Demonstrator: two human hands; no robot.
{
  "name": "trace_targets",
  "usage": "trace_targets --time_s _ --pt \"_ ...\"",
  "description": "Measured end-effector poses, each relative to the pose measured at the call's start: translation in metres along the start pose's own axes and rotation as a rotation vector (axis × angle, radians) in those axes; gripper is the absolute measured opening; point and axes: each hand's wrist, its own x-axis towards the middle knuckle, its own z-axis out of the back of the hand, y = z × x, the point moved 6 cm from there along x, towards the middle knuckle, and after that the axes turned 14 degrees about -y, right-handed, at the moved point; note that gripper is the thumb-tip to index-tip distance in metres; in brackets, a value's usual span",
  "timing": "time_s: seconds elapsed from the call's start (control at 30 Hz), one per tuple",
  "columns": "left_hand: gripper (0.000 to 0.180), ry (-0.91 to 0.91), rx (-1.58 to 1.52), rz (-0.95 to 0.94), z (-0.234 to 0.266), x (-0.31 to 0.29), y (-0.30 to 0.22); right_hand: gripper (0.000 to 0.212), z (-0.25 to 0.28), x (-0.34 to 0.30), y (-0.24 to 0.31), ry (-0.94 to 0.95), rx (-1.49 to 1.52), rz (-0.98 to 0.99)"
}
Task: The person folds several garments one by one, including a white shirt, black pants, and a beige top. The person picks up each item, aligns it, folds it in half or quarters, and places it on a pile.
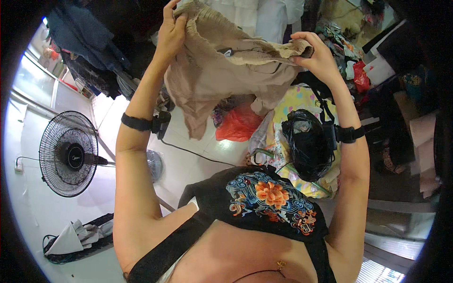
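Both hands are raised in front of the person and closed on one piece of clothing: the left hand [171,29] bunches a fistful of the beige garment [212,70] at its upper left edge, and the right hand [315,55] pinches the opposite edge between thumb and fingers. The garment hangs between them, well above the floor [188,160], its loose lower part drooping toward a red plastic bag [238,123].

The likeliest slip, as I judge it, is on the right side: that pinch takes in only a thin fold, and soft cloth like this could slide out if the hands pull apart, letting half the garment swing down onto the clutter below. A dangling end might also catch the black strap [323,101] running under the right wrist. The cable [198,153] lying across the floor looks like something a dropped hem could drag.

The cloth appears thin, matte and finely crinkled, possibly a ribbed weave, though the view is too soft to be sure; it folds in limp, rounded creases with no stiffness. The red bag is glossy and crumpled, and the black bag [306,144] beside it is shiny, bulging and knotted-looking. The fan [67,153] at left has a round wire cage. The floor is smooth, pale and reflective.
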Motion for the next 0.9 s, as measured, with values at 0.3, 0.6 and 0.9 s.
trace_targets --time_s 0.3,0.6,0.9 --pt "0.048 0.234 0.856 -0.392 -0.018 -0.007 -0.020 0.040 -0.004 -0.001 -0.059 -0.114 0.090 -0.714" --pt "0.038 0.260 1.089 -0.184 0.032 0.014 0.044 0.043 -0.024 0.003 -0.094 -0.007 0.477 -0.767" --pt "0.029 0.368 0.780 0.232 0.026 -0.016 0.085 0.024 -0.047 -0.037 -0.110 0.125 0.278 -0.805"
